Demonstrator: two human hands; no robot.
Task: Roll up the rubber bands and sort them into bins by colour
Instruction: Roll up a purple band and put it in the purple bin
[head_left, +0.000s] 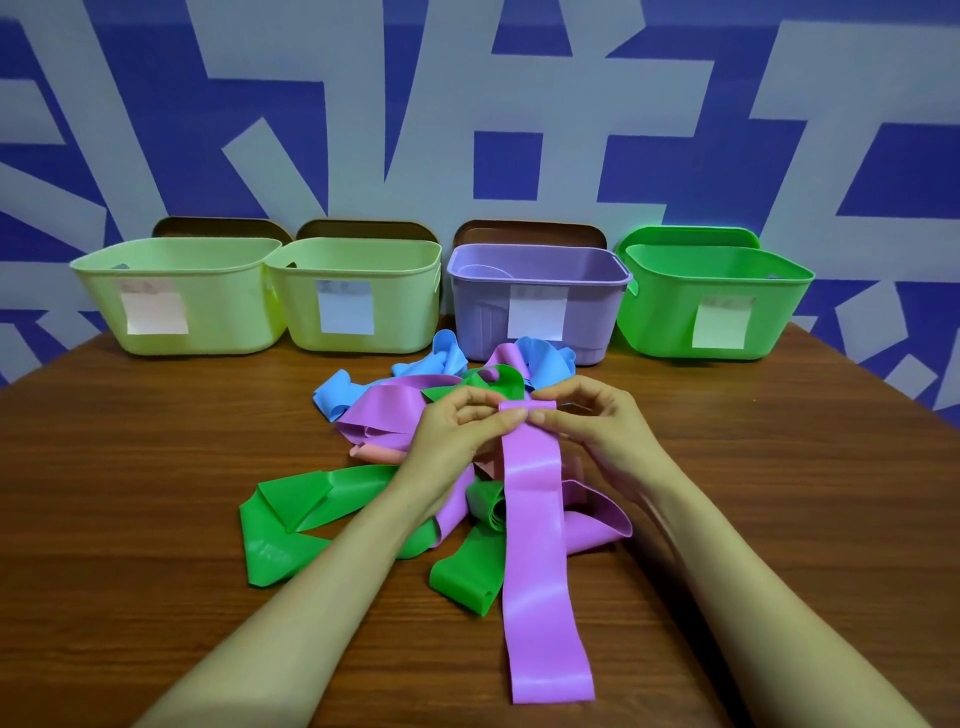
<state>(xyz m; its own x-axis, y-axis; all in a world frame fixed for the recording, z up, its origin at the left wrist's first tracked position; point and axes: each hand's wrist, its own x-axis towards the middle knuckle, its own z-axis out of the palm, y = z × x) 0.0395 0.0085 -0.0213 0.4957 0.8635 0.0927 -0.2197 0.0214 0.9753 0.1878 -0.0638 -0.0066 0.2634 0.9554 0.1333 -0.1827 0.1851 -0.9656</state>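
Note:
A long purple rubber band lies stretched toward me over a heap of bands. Its far end is curled over into a small roll, pinched between thumb and fingers of my left hand and my right hand. Under my forearms lie green bands, more purple bands, blue bands and a pink band. Along the back stand a pale yellow bin with a pink label, a second pale yellow bin with a bluish label, a purple bin and a green bin.
The wooden table runs from the bins to me. Brown lids and a green lid lean behind the bins against a blue and grey patterned wall. A purple object is visible inside the purple bin.

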